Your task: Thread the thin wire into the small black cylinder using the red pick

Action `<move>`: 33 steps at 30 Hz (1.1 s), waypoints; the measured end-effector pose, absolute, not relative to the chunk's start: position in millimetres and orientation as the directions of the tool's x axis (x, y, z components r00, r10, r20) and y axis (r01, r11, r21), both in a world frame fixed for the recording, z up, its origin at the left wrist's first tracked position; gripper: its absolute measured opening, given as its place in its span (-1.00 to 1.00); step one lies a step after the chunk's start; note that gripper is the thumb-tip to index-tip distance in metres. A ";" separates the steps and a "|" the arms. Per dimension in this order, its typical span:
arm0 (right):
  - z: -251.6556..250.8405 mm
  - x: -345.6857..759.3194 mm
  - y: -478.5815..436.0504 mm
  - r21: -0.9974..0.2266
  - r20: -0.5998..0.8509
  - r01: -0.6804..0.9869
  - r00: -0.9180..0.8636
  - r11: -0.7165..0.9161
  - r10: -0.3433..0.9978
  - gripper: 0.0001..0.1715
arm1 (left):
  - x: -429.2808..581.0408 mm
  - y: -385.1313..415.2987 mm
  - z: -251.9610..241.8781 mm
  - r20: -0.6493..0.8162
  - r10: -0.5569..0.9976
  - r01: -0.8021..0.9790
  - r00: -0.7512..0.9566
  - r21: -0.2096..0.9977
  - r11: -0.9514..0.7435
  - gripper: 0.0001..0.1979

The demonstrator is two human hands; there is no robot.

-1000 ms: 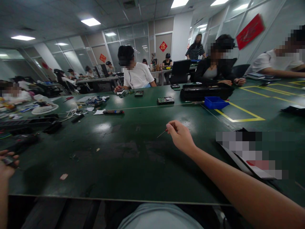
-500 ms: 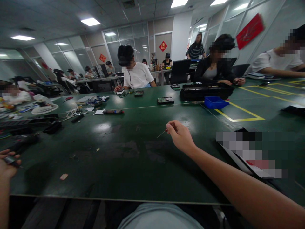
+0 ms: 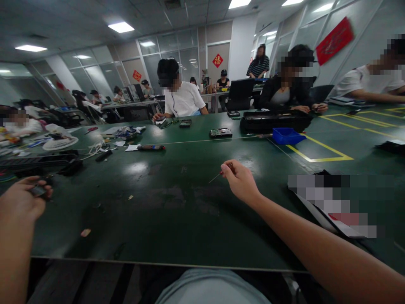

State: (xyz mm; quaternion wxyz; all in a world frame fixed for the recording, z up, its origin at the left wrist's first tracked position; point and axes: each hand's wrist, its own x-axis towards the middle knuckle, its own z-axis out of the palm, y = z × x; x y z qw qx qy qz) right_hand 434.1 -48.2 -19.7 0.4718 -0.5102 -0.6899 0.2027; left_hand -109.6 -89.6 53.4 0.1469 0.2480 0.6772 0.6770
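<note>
My right hand [image 3: 238, 179] is closed around a thin screwdriver [image 3: 215, 177] at the middle of the table. A bit of its reddish handle shows at the fingertips, and its slim metal shaft points down to the left. At the left edge, my left hand [image 3: 23, 200] grips a small dark grey piece [image 3: 38, 191] with a flat face. Its exact kind I cannot make out. Dark items on the table lie just behind that hand and are partly hidden by it.
A hard drive [image 3: 220, 133], a brown-grey pen-shaped tool [image 3: 151, 147] and a blue bin [image 3: 287, 136] lie farther back on the green table [image 3: 177, 236]. Behind the bin is a long black tray [image 3: 275, 121]. Cables and parts crowd the left. Several people sit across.
My left hand has moved up and inward from the left edge, with the small dark grey piece still in it. My right hand and the screwdriver have stayed in place.
</note>
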 end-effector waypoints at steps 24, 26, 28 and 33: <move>-15.0 432.7 -52.8 -0.767 0.454 0.503 -0.011 0.397 0.891 -0.71 | 233.8 -45.3 -3.7 0.249 0.908 0.490 0.338 0.776 -0.396 -0.48; -15.3 432.9 -52.3 -0.765 0.459 0.504 -0.009 0.401 0.888 -0.71 | 250.9 -46.9 -12.6 0.221 0.904 0.531 0.366 0.748 -0.398 -0.54; -16.2 433.5 -50.9 -0.760 0.466 0.510 -0.003 0.402 0.885 -0.71 | 260.1 -46.1 -20.0 0.214 0.893 0.553 0.397 0.720 -0.418 -0.61; -15.9 435.2 -48.9 -0.752 0.489 0.525 0.038 0.399 0.872 -0.67 | 258.2 -38.1 -34.3 0.289 0.820 0.524 0.494 0.654 -0.546 -0.65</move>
